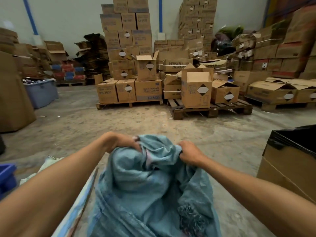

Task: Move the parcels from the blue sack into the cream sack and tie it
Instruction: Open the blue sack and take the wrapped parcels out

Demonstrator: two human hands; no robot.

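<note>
Gripping the bunched far rim of the blue sack [150, 182], our left hand [125, 142] and right hand [189, 152] each close around a fistful of fabric, probably to spread the mouth and reach the parcels, none clearly visible. The sack is soft woven plastic, crumpled and bulging, standing on the concrete floor [119, 120] directly before us. The cream sack [49, 162], pale and limp, lies beside it at left.
</note>
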